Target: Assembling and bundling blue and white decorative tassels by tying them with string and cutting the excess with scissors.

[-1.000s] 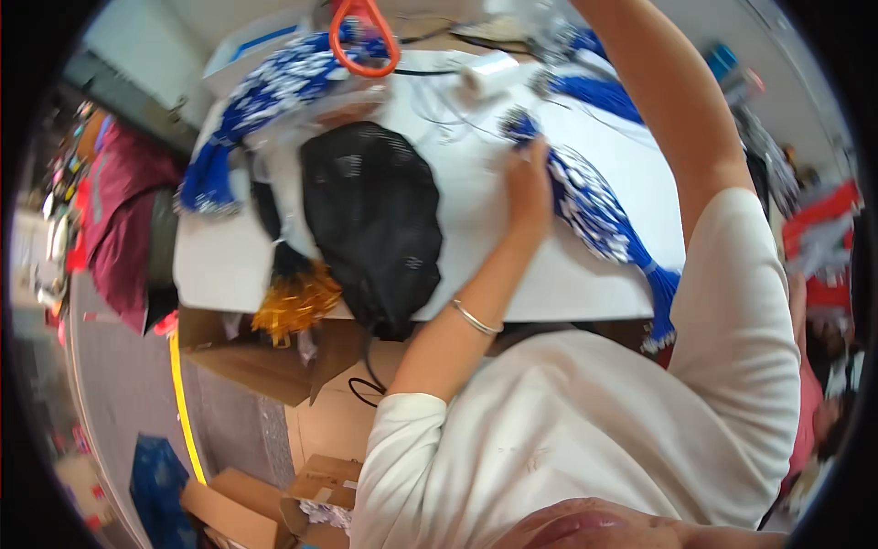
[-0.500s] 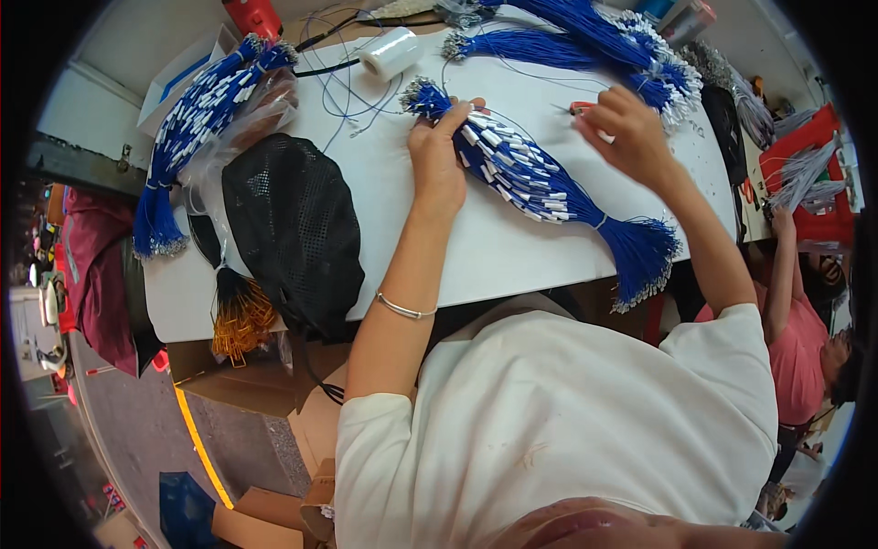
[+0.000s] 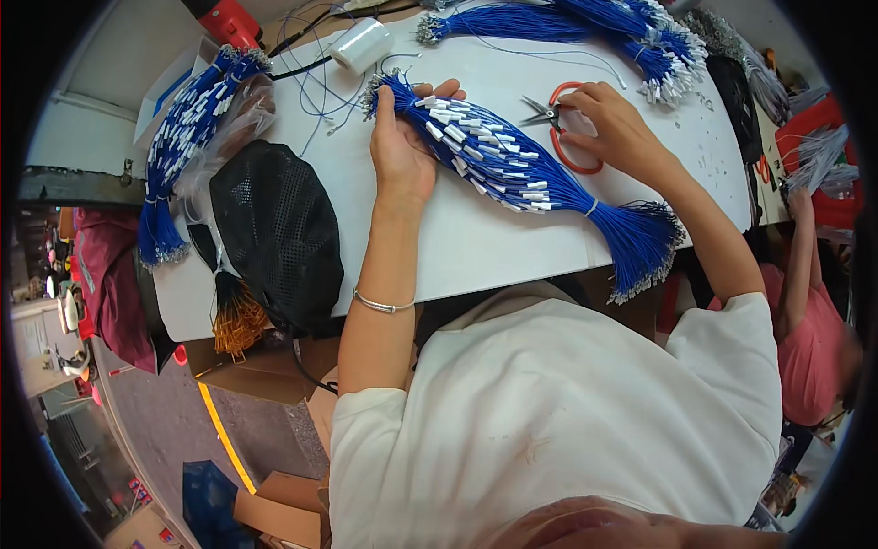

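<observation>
A thick bundle of blue wires (image 3: 540, 169) with white sleeves lies slantwise on the white table, tied near its lower right end. My left hand (image 3: 402, 151) is closed round its upper left end, thumb on one side and fingertips showing beyond the wires. To the right of the bundle, my right hand (image 3: 617, 128) has its thumb and fingers at the handles of red-handled scissors (image 3: 555, 117). The scissor blades point left and stand apart, touching no wire. Part of the grip is hidden behind the fingers.
More blue wire bundles (image 3: 512, 23) lie at the table's far side, another (image 3: 197, 119) at the left. A black mesh bag (image 3: 274, 238), a clear film roll (image 3: 361, 46) and orange-ended wires (image 3: 240, 320) are also left. A co-worker (image 3: 809, 348) is at right.
My left hand and the bundle have shifted left in the picture. My right hand has come lower and now has the scissors at its fingers, with their blades and handles in plain sight.
</observation>
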Motion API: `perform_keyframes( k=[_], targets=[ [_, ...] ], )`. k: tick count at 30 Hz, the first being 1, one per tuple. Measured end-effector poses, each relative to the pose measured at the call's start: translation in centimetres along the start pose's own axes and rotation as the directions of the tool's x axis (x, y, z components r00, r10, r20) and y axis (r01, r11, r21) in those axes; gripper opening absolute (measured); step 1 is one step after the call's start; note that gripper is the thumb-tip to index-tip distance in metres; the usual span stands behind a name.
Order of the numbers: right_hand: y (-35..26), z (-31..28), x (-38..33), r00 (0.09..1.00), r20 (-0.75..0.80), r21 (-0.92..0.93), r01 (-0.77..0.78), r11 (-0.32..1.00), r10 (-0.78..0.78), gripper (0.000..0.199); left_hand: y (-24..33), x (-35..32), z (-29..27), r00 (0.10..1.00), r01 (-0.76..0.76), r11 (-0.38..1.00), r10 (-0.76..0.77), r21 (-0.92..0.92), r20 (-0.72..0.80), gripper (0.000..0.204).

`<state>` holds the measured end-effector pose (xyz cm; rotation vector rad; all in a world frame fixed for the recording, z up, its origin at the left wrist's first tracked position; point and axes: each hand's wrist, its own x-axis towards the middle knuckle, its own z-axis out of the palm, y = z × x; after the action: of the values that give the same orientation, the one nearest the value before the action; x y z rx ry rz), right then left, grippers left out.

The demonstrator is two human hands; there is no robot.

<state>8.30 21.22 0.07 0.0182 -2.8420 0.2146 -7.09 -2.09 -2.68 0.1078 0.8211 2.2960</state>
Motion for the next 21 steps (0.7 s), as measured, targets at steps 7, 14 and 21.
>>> perform_keyframes(
  k=[7, 14, 21],
  targets=[
    [0.1, 0.6, 0.7, 0.977, 0.199, -0.255, -0.03, 0.967, 0.083, 0.04, -0.1, -0.4, 0.5, 0.999, -0.015, 0.993, 0.019, 0.113, -0.038, 0.041],
    [0.0, -0.2, 1.4, 0.99, 0.143, -0.273, 0.06, 0.96, -0.021, 0.05, 0.2, 0.0, 0.1, 0.999, -0.022, 0.998, 0.025, 0.067, -0.036, 0.038],
    [0.6, -2.7, 2.3, 0.95, 0.275, 0.138, -0.193, 0.972, 0.15, 0.054, 0.8, 0.0, -0.3, 0.998, 0.026, 0.999, -0.024, -0.041, 0.055, 0.035]
  ],
)
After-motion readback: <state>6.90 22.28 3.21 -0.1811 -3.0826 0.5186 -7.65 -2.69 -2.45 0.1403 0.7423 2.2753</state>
